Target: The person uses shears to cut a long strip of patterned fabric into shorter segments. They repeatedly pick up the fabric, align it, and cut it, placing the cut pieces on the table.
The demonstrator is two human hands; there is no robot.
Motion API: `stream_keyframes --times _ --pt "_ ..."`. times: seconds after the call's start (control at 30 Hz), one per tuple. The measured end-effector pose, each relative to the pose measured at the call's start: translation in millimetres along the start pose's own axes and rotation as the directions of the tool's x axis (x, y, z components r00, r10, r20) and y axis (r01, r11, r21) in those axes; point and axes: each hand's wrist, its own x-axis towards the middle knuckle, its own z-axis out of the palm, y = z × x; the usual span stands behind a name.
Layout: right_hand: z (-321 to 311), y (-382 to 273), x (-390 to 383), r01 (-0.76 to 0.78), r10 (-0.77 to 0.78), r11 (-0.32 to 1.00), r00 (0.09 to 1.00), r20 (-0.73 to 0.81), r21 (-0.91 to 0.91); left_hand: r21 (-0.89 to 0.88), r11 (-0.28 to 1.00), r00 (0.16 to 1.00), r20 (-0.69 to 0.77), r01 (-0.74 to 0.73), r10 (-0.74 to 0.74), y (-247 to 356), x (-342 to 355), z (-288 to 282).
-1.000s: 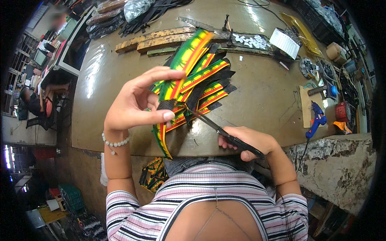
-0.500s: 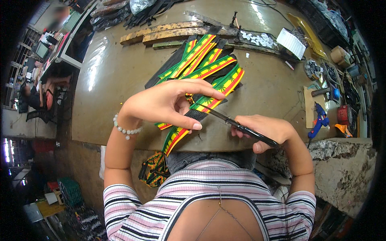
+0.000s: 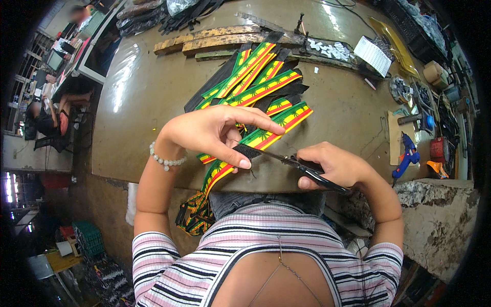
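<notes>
My left hand (image 3: 215, 134) grips a green, yellow and red patterned strap (image 3: 219, 172), thumb and fingers on either side of a black woven piece (image 3: 247, 150). One end of the strap trails over the near table edge. In my right hand (image 3: 335, 166) is a pair of black-handled scissors (image 3: 331, 184). Their blades point left and touch the black piece beside my left fingertips; I cannot tell whether they have cut it. Just beyond my left hand lies a pile of similar straps (image 3: 273, 86) with black strips among them.
Long wooden bars (image 3: 220, 43) lie beyond the straps. To the right are a paper sheet (image 3: 372, 56), a hammer (image 3: 409, 119) and a blue glue gun (image 3: 406, 157). A bundle of strapping (image 3: 195, 214) hangs below the table edge. Another person (image 3: 48, 115) sits far left.
The scissors and my right hand have shifted slightly toward me and left, with the blades now lower on the black piece. My left hand and strap moved slightly.
</notes>
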Motion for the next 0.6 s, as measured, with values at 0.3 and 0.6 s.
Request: stream_keyframes --times 0.3,0.6 --pt "7 3 -8 -0.06 0.059 0.998 0.991 -0.121 -0.007 -0.05 0.999 0.997 0.082 -0.013 0.017 -3 10 0" --pt "23 10 -6 -0.021 0.01 0.998 0.978 -0.207 -0.055 -0.055 0.997 0.995 0.076 -0.059 0.063 -8 9 2"
